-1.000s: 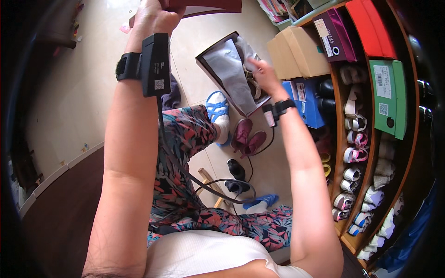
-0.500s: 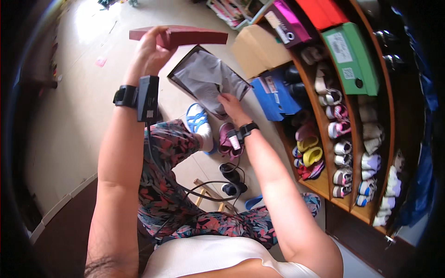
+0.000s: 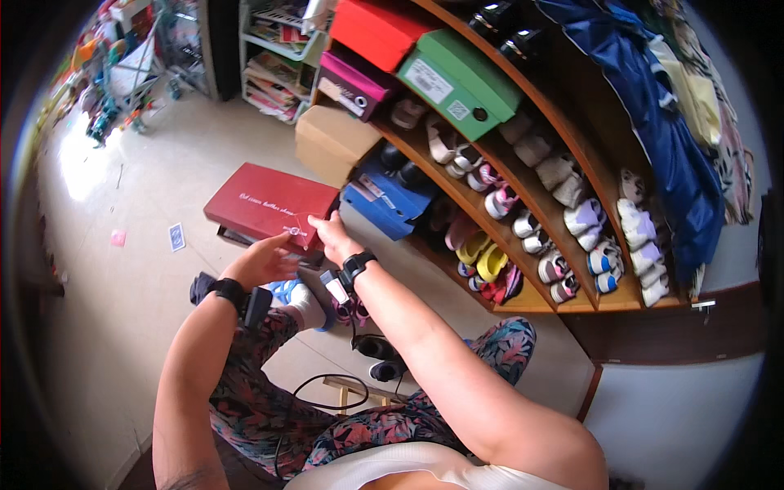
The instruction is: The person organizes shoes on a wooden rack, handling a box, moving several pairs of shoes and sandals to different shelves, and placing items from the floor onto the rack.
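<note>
A dark red shoebox lid lies over the shoebox, whose dark side shows beneath the lid's near left edge. My right hand grips the lid's near right corner, thumb on top and fingers at the side. Close to the near edge is my left hand, its fingers stretched out; whether they touch the box is unclear. The grey paper inside is covered from sight. Just below the box are my foot in a blue sandal and a purplish shoe, partly behind my right wrist.
A wooden shoe rack full of shoes stands to the right. Red, green, purple, tan and blue boxes are on or beside it. A card lies on the floor; dark shoes sit near a wooden stool.
The lid has come down from my raised left hand onto the shoebox, hiding the paper. My right hand has moved from the paper to the lid's corner. The view has swung right.
</note>
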